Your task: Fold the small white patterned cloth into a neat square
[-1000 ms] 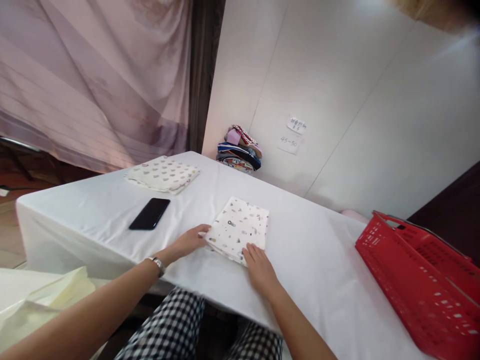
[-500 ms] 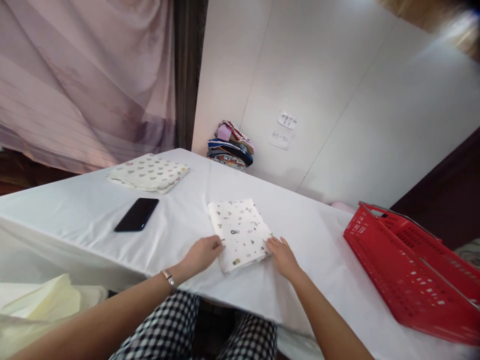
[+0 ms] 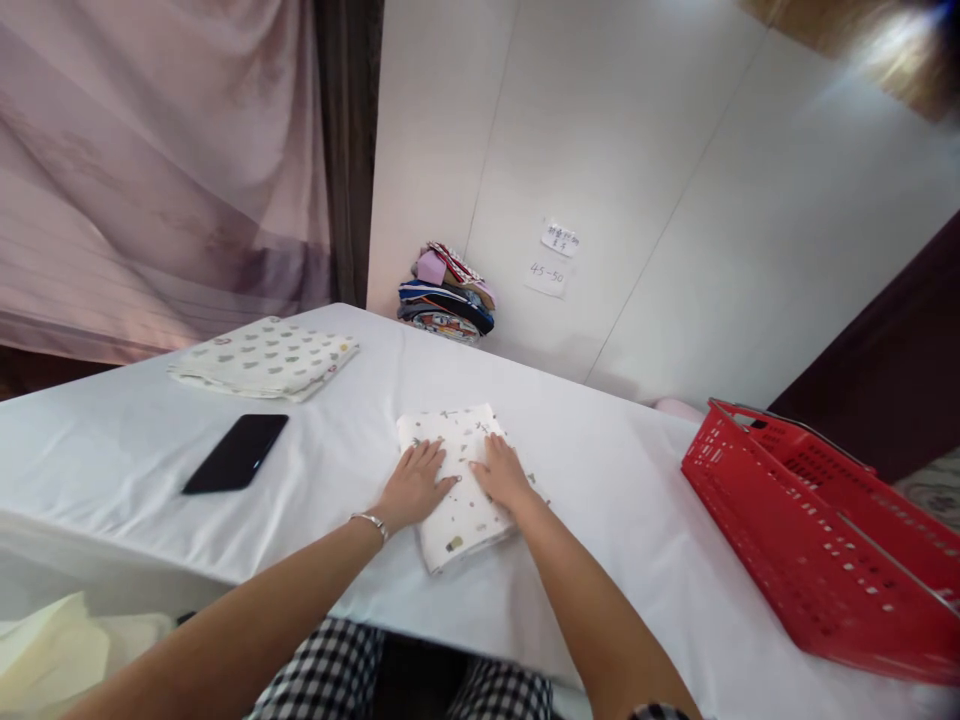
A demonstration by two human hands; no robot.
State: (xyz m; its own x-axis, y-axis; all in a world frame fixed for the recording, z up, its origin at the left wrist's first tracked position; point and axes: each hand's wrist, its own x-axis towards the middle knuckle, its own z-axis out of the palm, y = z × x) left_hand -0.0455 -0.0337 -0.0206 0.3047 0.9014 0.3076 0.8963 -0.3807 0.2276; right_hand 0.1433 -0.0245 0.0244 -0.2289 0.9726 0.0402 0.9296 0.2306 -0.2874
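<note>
A folded white cloth (image 3: 469,515) with small printed figures lies flat on the white-covered table (image 3: 600,470) in front of me. My left hand (image 3: 415,483) rests palm down on its left side, fingers stretched out. On the upper right part of the same cloth lies my right hand (image 3: 501,474), also flat with fingers extended. Neither hand grips anything. Farther left, a second folded cloth (image 3: 270,358) with a grey-green print lies near the table's far edge, apart from both hands.
A black phone (image 3: 236,454) lies on the table to the left. The red plastic basket (image 3: 817,540) stands at the right. Several folded fabrics form a stack (image 3: 448,295) by the wall, below paper notes (image 3: 551,262). Pale yellow material (image 3: 56,645) sits at lower left.
Both hands have left the cloth's side edges and moved inward onto its top, their fingers now spread flat. The whole view has shifted slightly.
</note>
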